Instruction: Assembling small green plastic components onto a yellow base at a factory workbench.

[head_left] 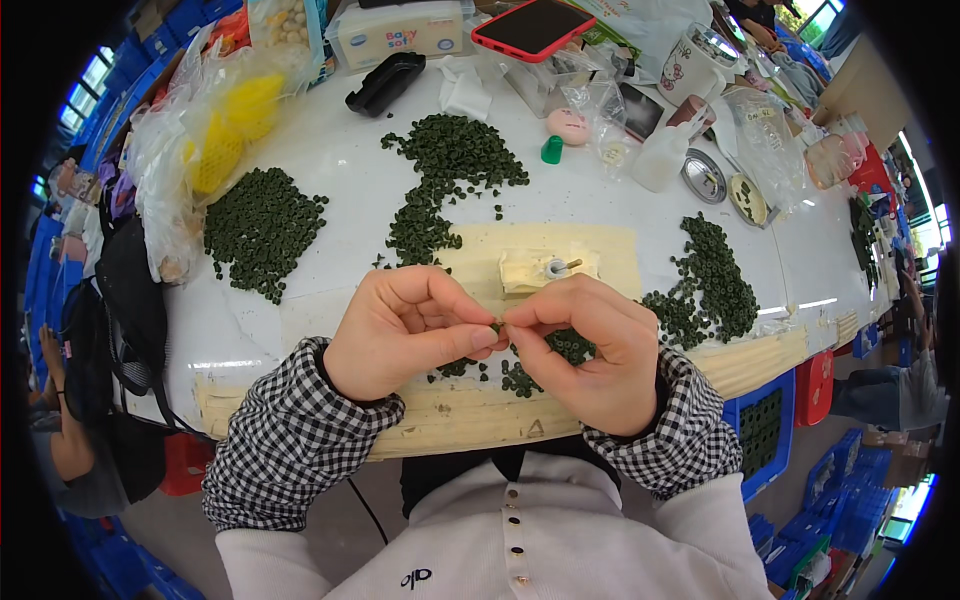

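My left hand (410,325) and my right hand (592,340) meet over the near middle of the table, thumbs and forefingers pinched together. Between the fingertips shows a small dark green part (497,327), mostly covered by my left fingers. My right fingertips press close against it; whatever else they pinch is hidden. Just beyond my hands, a tape-wrapped block (520,272) holds a small metal cup (556,268) with a brass-coloured pin leaning out. Loose green ring-shaped parts (520,380) lie beneath and beside my fingers.
Heaps of similar green parts lie at left (262,230), far middle (460,150) and right (715,275). Along the back are a red-cased phone (533,28), a black tray (386,84), a wipes box (400,38) and a mug (693,65). Plastic bags (170,175) cover the left side.
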{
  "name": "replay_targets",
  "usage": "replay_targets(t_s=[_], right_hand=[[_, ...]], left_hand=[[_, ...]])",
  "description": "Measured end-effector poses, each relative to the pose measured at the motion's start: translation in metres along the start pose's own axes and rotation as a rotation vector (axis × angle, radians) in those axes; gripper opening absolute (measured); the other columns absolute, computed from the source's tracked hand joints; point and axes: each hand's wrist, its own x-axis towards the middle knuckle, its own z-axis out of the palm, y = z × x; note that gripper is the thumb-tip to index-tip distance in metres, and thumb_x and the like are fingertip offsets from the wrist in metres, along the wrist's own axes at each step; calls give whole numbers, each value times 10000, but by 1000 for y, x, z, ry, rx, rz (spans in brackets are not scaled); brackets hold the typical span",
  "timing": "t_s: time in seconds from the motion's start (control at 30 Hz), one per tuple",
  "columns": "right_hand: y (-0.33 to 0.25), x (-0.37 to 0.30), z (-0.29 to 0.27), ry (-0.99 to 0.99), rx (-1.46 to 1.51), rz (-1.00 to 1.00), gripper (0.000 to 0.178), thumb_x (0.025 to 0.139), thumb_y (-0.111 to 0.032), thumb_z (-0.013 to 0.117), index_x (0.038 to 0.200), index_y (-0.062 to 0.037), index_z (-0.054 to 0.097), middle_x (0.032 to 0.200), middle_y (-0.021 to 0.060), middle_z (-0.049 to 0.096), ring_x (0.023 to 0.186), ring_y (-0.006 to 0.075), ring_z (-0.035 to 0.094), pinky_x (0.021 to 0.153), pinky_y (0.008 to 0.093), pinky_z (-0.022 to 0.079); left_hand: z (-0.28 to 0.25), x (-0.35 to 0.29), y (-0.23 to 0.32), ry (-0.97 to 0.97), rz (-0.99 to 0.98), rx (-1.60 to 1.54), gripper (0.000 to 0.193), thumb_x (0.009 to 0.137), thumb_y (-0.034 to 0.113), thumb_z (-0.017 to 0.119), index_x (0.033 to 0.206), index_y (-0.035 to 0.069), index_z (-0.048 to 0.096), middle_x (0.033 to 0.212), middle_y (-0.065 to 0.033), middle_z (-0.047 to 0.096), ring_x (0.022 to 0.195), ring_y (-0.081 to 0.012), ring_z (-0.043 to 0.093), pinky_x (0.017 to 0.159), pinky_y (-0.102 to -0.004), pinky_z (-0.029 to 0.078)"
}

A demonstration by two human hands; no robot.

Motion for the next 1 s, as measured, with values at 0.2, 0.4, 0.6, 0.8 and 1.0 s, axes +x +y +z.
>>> replay_targets(t_s=[0.2,0.4,0.6,0.8,1.0], right_hand=[[-2,1,0,0,-49,-58,166,787,76,706,944,24,691,861,112,679,725,183,694,645,262,562],[1,0,-2,-13,14,-41,210,785,79,702,982,9,722,881,109,684,758,179,693,667,262,556],[3,-1,-3,-41,159,78,205,801,76,698,992,10,731,890,100,683,781,156,684,690,248,556],[5,-2,-1,-35,225,117,204,817,69,691,1007,9,732,899,96,678,788,145,681,694,247,555],[4,-1,-3,-42,137,76,217,819,65,691,1020,-4,736,900,88,681,795,146,681,677,244,544]], left_hand=[[-1,-1,0,21,7,15,90,881,-62,668,958,-32,632,962,-149,715,908,-176,706,816,-278,584],[-1,0,-1,34,69,8,83,878,-62,672,950,-34,642,955,-156,716,898,-179,707,807,-276,585],[-1,-1,-3,38,94,37,83,875,-59,679,948,-35,648,949,-158,718,889,-179,709,800,-271,586],[0,0,-2,55,92,35,82,874,-57,681,945,-31,648,947,-148,720,889,-170,708,797,-263,584],[1,-1,-5,73,176,98,95,863,-73,687,943,-34,651,951,-141,717,887,-160,704,792,-258,585]])
